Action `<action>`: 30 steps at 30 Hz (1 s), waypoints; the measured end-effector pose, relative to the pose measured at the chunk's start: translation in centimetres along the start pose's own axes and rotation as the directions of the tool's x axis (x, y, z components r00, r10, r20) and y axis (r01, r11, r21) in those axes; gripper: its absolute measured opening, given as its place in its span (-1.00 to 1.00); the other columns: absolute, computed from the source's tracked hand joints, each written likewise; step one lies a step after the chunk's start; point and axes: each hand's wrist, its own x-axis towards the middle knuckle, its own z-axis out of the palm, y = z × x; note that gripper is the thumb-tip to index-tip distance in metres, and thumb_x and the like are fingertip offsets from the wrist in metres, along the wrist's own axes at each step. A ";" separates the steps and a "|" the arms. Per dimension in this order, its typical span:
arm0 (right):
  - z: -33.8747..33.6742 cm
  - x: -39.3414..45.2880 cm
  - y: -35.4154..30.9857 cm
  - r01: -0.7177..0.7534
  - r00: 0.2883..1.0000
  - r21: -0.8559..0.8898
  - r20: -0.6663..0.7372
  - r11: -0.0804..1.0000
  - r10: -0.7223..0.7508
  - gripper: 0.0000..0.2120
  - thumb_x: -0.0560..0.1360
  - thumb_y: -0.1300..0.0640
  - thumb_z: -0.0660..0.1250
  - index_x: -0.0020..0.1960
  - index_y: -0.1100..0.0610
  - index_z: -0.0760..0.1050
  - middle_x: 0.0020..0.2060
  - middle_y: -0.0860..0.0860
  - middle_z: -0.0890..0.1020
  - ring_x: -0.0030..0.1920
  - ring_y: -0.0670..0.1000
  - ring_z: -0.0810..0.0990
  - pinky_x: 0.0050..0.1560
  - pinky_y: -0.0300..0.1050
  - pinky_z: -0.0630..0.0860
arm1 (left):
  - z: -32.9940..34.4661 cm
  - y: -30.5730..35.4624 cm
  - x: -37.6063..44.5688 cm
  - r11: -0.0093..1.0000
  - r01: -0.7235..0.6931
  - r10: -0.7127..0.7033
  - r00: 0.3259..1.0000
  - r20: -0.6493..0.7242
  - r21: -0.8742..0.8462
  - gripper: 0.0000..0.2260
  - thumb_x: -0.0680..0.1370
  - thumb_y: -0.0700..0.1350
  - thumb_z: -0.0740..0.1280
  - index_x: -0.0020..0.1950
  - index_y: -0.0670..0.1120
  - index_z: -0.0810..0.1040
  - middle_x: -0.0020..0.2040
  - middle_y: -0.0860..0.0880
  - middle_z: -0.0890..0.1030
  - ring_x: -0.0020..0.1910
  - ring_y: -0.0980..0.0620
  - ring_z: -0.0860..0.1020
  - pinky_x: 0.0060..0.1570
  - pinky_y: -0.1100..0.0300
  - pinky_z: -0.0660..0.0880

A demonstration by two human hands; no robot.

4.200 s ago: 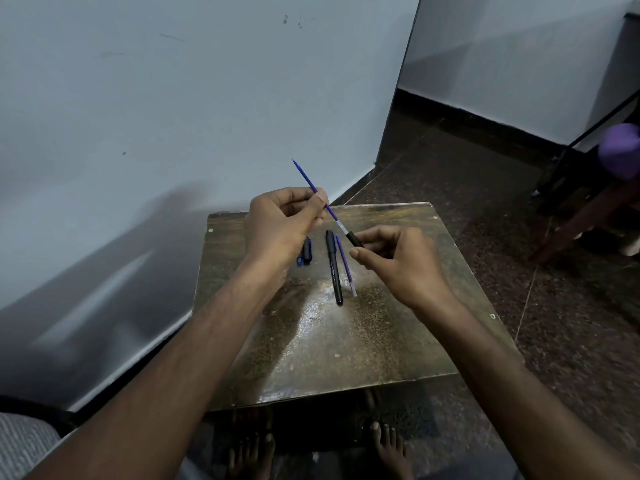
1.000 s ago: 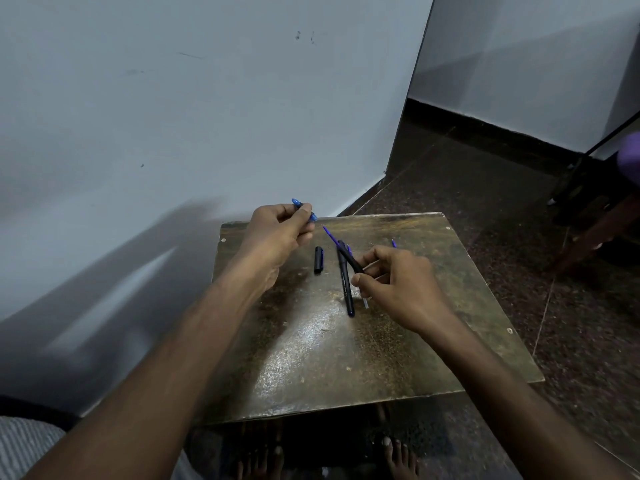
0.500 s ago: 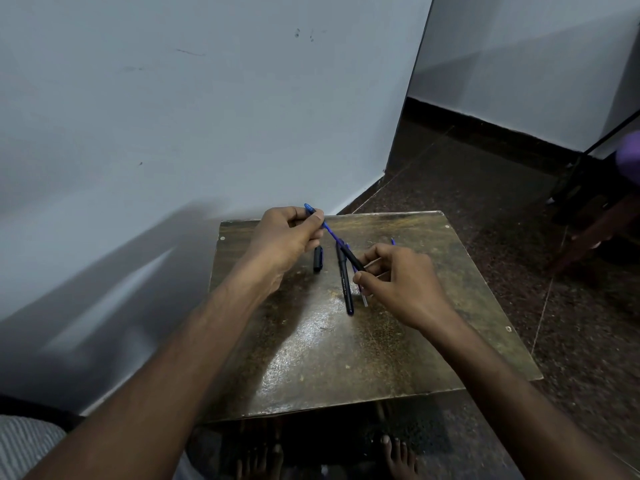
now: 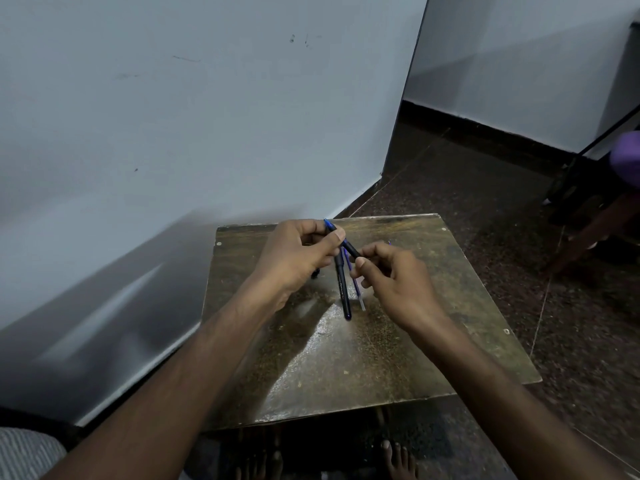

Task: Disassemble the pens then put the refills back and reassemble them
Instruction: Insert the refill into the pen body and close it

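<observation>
Above the far middle of the small worn table (image 4: 346, 358), my left hand (image 4: 298, 252) pinches the back end of a blue refill (image 4: 331, 227). The refill's front part sits inside a black pen barrel (image 4: 352, 250), and my right hand (image 4: 394, 277) grips that barrel's other end. Only a short blue stretch shows between the two hands. Below them on the table lies a second black pen body (image 4: 342, 289), pointing toward me. A loose blue refill (image 4: 356, 289) with a clear tip rests right beside it. A black cap (image 4: 315, 273) peeks out under my left hand.
The table stands against a pale wall (image 4: 173, 133) on the left. Dark speckled floor (image 4: 485, 188) lies to the right, with a wooden furniture leg (image 4: 588, 230) and a purple object (image 4: 627, 157) at the far right. Bare feet (image 4: 398, 459) show under the table's near edge.
My left hand has moved right toward my right hand, and the blue refill has slid deeper into the black barrel. Much less of the refill shows now.
</observation>
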 end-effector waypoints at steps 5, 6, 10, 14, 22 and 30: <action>0.6 -0.1 0.1 -0.014 0.996 0.174 -0.088 0.985 0.030 -0.92 0.61 0.01 0.52 0.05 -0.04 0.64 -0.21 -0.05 0.74 -0.21 -0.15 0.70 -0.18 -0.22 0.51 | 0.4 -0.1 -0.3 0.997 0.017 -0.014 0.999 0.038 -0.080 -0.91 0.61 -0.07 0.55 0.06 -0.05 0.80 -0.16 0.01 0.80 -0.12 0.19 0.75 -0.06 0.30 0.66; 0.6 0.0 0.2 -0.010 0.995 0.186 -0.094 0.982 0.029 -0.92 0.61 0.01 0.53 0.03 -0.04 0.63 -0.19 -0.03 0.74 -0.19 -0.11 0.70 -0.16 -0.18 0.53 | 0.5 0.0 -0.4 0.995 0.017 -0.014 0.999 0.037 -0.094 -0.92 0.61 -0.08 0.54 0.06 -0.05 0.80 -0.15 0.00 0.79 -0.11 0.18 0.75 -0.06 0.29 0.67; 0.9 0.1 0.3 -0.007 0.998 0.165 -0.054 0.986 0.016 -0.79 0.72 -0.03 0.35 -0.02 -0.02 0.68 -0.22 -0.02 0.76 -0.34 -0.09 0.55 -0.24 -0.04 0.46 | 0.6 0.3 -0.8 0.990 0.022 -0.017 0.999 0.042 -0.137 -0.93 0.63 -0.16 0.52 0.05 -0.01 0.79 -0.14 0.02 0.79 -0.11 0.20 0.74 -0.04 0.31 0.67; 0.8 -0.1 0.2 -0.031 0.998 0.236 -0.049 0.971 0.044 -0.82 0.69 -0.09 0.39 0.05 -0.01 0.68 -0.19 -0.02 0.78 -0.34 -0.08 0.65 -0.22 -0.03 0.52 | 0.9 0.5 -1.2 0.990 0.049 -0.040 0.997 0.067 -0.134 -0.90 0.64 -0.20 0.49 0.08 -0.03 0.79 -0.09 0.00 0.81 -0.08 0.17 0.76 -0.09 0.34 0.65; 0.8 -0.5 0.4 -0.085 0.996 0.303 -0.004 0.949 0.091 -0.74 0.75 -0.08 0.29 0.07 0.02 0.68 -0.27 0.01 0.76 -0.42 -0.14 0.56 -0.31 -0.10 0.47 | 1.5 1.0 -1.5 0.994 0.076 -0.069 0.994 0.085 -0.080 -0.89 0.66 -0.13 0.48 0.15 0.00 0.78 0.05 -0.08 0.83 0.06 0.12 0.77 -0.08 0.34 0.63; 0.9 -0.6 0.3 -0.108 0.994 0.314 0.041 0.943 0.101 -0.68 0.79 -0.03 0.21 0.12 0.16 0.63 -0.22 0.06 0.77 -0.42 -0.07 0.54 -0.34 -0.12 0.46 | 1.4 1.1 -1.5 0.993 0.102 -0.098 0.993 0.068 -0.064 -0.91 0.65 -0.07 0.49 0.12 0.03 0.79 0.02 0.04 0.83 -0.01 0.20 0.76 -0.22 0.40 0.58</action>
